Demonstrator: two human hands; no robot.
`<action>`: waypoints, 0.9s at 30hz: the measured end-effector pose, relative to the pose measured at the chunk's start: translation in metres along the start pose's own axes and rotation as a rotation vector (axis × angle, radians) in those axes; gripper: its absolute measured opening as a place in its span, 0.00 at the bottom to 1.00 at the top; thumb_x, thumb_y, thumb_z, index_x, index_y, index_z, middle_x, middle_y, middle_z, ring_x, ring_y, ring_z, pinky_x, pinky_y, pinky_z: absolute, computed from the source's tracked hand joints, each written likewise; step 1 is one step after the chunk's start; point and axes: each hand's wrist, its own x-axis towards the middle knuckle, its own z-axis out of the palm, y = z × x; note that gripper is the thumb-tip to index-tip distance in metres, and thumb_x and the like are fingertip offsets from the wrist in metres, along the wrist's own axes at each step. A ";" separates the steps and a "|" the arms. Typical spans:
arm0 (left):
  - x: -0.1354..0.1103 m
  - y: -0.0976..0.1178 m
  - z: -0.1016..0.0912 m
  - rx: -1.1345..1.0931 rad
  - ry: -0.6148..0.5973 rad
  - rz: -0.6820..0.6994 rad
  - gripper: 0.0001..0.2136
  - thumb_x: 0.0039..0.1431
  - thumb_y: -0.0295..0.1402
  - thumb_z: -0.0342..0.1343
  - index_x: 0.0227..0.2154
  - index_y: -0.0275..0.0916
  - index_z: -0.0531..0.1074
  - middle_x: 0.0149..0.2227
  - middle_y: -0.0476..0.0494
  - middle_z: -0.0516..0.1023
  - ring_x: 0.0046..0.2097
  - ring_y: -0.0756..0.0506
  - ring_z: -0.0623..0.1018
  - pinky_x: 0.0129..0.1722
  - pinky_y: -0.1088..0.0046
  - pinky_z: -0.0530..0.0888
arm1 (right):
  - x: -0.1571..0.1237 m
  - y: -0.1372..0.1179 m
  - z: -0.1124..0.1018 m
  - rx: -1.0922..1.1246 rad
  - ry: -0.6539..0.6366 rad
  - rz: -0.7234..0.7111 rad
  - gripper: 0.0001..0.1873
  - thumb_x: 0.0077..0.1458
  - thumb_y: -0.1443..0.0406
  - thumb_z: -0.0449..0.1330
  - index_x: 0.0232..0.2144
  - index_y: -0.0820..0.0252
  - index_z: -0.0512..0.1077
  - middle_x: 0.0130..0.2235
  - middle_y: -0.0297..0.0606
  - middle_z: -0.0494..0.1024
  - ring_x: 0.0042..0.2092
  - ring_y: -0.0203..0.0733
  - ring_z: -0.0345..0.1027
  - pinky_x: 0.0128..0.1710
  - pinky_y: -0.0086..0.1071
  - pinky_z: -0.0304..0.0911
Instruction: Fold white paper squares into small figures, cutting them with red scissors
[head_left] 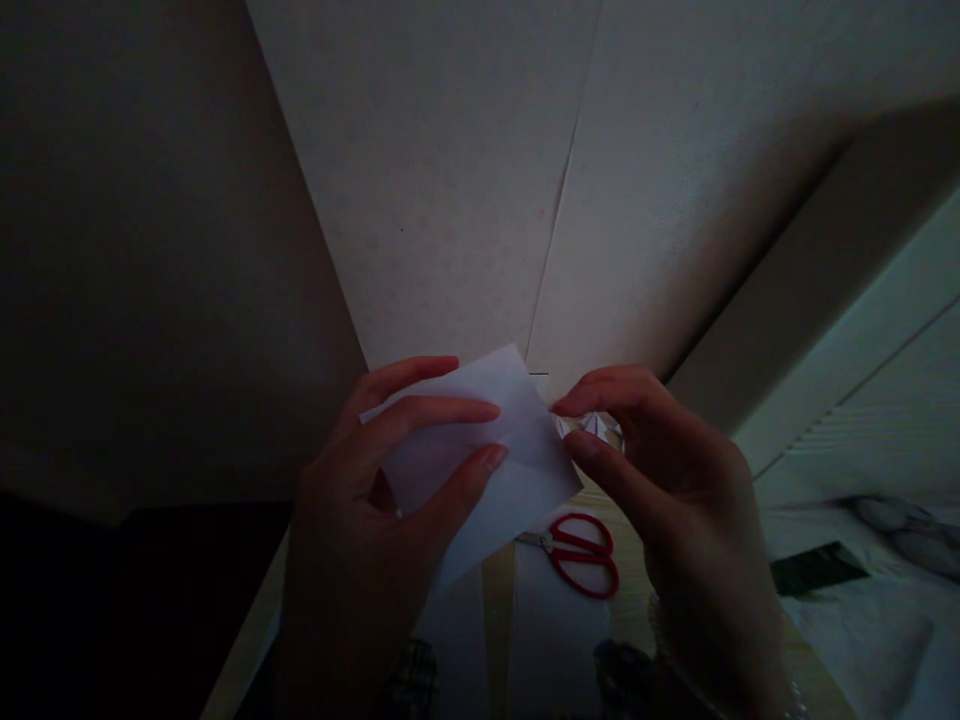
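My left hand grips a square sheet of white paper, with the thumb and a finger on its near face and another finger behind the upper edge. Faint crease lines show near the middle of the sheet. At the paper's right edge is my right hand, its thumb and forefinger curved with a small gap between the tips. The tips are close to the edge; whether they touch it I cannot tell. Below the sheet lie scissors with red handles, their blades partly hidden by the paper.
Small folded white paper pieces stand behind my right fingers. White paper strips lie on the wooden tabletop. A pale wall rises right behind the table. At the right are a dark green item and glasses. The light is dim.
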 end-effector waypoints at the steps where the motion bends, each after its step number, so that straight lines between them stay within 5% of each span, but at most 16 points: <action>1: 0.000 0.000 0.000 -0.012 0.006 -0.008 0.04 0.51 0.32 0.68 0.29 0.50 0.82 0.52 0.53 0.78 0.53 0.40 0.78 0.42 0.67 0.80 | 0.000 0.000 0.000 -0.001 0.016 0.005 0.05 0.57 0.69 0.67 0.34 0.52 0.79 0.37 0.31 0.75 0.41 0.39 0.69 0.48 0.34 0.65; 16: 0.001 -0.001 -0.001 0.017 -0.031 0.017 0.06 0.51 0.32 0.68 0.31 0.52 0.82 0.53 0.51 0.78 0.55 0.39 0.77 0.47 0.62 0.78 | 0.000 -0.005 0.002 0.096 -0.049 0.073 0.05 0.55 0.69 0.67 0.31 0.52 0.77 0.38 0.33 0.75 0.43 0.43 0.70 0.52 0.39 0.65; 27: 0.001 -0.001 0.001 -0.011 -0.046 0.012 0.06 0.51 0.30 0.68 0.28 0.52 0.81 0.52 0.53 0.78 0.54 0.41 0.77 0.46 0.66 0.76 | 0.001 -0.009 -0.001 -0.064 -0.132 -0.078 0.06 0.57 0.69 0.67 0.33 0.52 0.75 0.45 0.33 0.72 0.49 0.41 0.67 0.53 0.34 0.63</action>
